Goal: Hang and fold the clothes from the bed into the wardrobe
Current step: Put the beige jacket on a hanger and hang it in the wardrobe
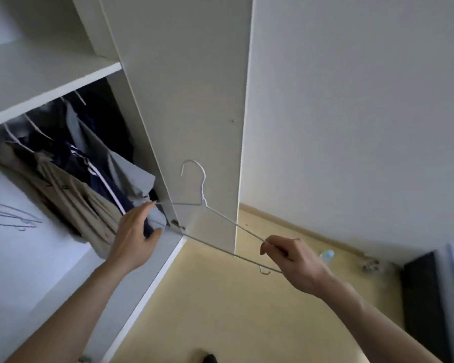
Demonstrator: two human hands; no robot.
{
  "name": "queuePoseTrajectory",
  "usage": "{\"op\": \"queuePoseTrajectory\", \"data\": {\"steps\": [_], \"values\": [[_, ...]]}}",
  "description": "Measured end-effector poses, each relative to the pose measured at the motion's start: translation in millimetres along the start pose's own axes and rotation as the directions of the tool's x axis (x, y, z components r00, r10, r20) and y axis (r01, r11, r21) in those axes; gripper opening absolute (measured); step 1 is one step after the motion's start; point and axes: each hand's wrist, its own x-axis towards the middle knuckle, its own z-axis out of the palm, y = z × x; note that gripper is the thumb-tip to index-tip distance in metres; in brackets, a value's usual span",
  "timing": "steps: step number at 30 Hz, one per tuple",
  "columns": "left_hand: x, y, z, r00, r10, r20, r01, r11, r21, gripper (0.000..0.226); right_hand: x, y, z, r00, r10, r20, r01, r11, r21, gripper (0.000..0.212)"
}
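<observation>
An empty white wire hanger [203,197] hangs in the air in front of the wardrobe's side panel [194,100]. My right hand [291,260] pinches its right end. My left hand [134,237] reaches toward the hanger's left end at the wardrobe opening, fingers extended, thumb apart; whether it holds the wire or only touches it I cannot tell. Inside the wardrobe hang a beige garment [74,200], a dark navy jacket with white stripes [95,174] and a grey garment [131,171]. The bed's clothes are out of view.
A white shelf [45,77] sits above the hanging rail. Spare wire hangers [13,216] show at the left. The yellow floor [233,297] lies below, with a clear plastic bottle [326,255] by the skirting. A dark bed edge [425,297] stands at the right.
</observation>
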Motion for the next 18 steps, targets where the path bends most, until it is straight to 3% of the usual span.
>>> {"op": "queuePoseTrajectory", "data": {"steps": [3,7,14,18], "values": [[0.7,42.4,41.1,0.996,0.084,0.042,-0.083,0.996,-0.011,0.05,-66.7,38.5,-37.5,0.996,0.063,-0.069,-0.063,0.998,0.011,0.024],[-8.0,117.3,105.7,0.985,0.143,0.095,-0.136,0.988,-0.078,0.053,-166.7,96.8,-83.4,0.972,0.16,-0.169,-0.154,0.987,0.048,0.026],[-57.6,289.7,231.8,0.935,0.132,0.33,0.03,0.896,-0.443,0.063,-340.1,184.7,-166.8,0.906,0.303,-0.296,-0.287,0.953,0.099,0.025],[-83.5,385.0,293.2,0.888,0.241,0.39,-0.042,0.89,-0.454,0.041,-423.3,214.9,-205.7,0.848,0.383,-0.367,-0.367,0.923,0.116,0.026]]}}
